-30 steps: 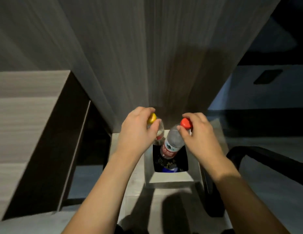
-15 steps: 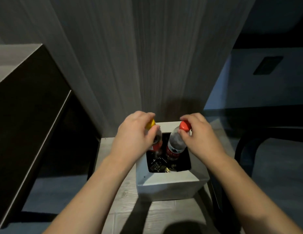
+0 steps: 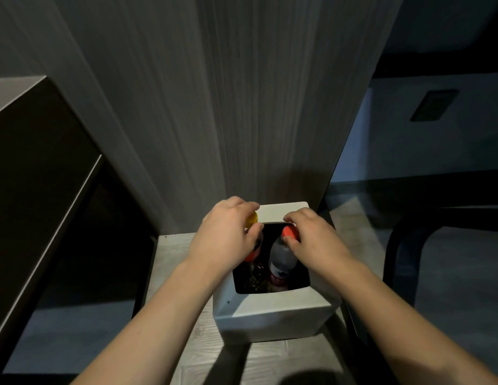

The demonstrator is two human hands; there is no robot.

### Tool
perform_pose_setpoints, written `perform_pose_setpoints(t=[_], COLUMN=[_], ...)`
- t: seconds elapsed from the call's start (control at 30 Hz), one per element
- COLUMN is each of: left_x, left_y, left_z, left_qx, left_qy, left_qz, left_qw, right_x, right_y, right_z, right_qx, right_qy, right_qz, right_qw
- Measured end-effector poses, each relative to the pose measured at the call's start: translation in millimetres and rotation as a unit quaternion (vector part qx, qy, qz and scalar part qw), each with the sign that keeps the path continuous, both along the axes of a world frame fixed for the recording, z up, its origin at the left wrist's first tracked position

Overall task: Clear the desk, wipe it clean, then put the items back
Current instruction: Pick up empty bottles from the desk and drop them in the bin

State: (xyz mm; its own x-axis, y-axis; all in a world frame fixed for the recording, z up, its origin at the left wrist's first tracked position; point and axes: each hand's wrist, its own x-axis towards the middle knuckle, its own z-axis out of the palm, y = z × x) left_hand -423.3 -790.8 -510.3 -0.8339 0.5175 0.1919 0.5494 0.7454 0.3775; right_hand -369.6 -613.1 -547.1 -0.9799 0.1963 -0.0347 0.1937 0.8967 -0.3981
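Note:
A white square bin (image 3: pixel 275 311) stands on the floor against a wood-grain panel. My left hand (image 3: pixel 227 237) grips the neck of a yellow-capped bottle (image 3: pixel 252 218), whose body is mostly hidden behind the hand and reaches into the bin's dark opening. My right hand (image 3: pixel 311 238) pinches the red cap of a clear plastic bottle (image 3: pixel 281 257) with a red and blue label. That bottle hangs tilted, its lower half inside the bin. Dark rubbish lies at the bottom of the bin.
A tall wood-grain panel (image 3: pixel 242 107) rises right behind the bin. A dark cabinet or desk side (image 3: pixel 42 190) stands at the left. A black curved chair frame (image 3: pixel 403 245) is at the right, close to the bin. The floor is pale wood boards.
Both hands have lowered the two bottles deeper into the bin. The camera has moved closer and looks more steeply down.

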Motion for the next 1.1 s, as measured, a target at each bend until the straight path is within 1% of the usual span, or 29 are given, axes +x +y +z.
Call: perform_pose_setpoints(t=[0.17,0.3,0.5,0.73,0.8,0.87,0.93,1.0,1.1], left_x=[-5,-10,-17,-23,-22,-20,-16,-8,-1], left_y=[1,6,10,15,14,16,17,18,14], left_z=[-10,-20,-35,-39,-35,-23,0,36,115], left_qx=[-0.014,-0.045,-0.099,-0.082,-0.070,-0.060,-0.081,-0.115,-0.147], left_qy=[-0.016,-0.037,-0.069,-0.065,-0.073,-0.071,-0.079,-0.086,-0.093], left_qz=[0.005,-0.003,0.012,0.025,0.042,0.065,0.069,0.054,0.047], left_qw=[1.000,0.998,0.993,0.994,0.994,0.994,0.991,0.988,0.984], right_x=[-10,-14,-21,-29,-28,-23,-18,-13,-7], right_y=[-2,-5,-6,-8,-10,-13,-18,-23,-25], right_z=[1,-3,-6,-7,-1,12,38,79,163], right_qx=[-0.012,-0.016,-0.020,-0.034,-0.051,-0.057,-0.063,-0.076,-0.083], right_qy=[0.009,-0.001,0.001,0.008,0.013,0.013,-0.012,-0.032,-0.031], right_qz=[0.006,0.019,0.009,0.005,-0.013,-0.034,-0.039,-0.051,-0.069], right_qw=[1.000,1.000,1.000,0.999,0.999,0.998,0.997,0.995,0.994])
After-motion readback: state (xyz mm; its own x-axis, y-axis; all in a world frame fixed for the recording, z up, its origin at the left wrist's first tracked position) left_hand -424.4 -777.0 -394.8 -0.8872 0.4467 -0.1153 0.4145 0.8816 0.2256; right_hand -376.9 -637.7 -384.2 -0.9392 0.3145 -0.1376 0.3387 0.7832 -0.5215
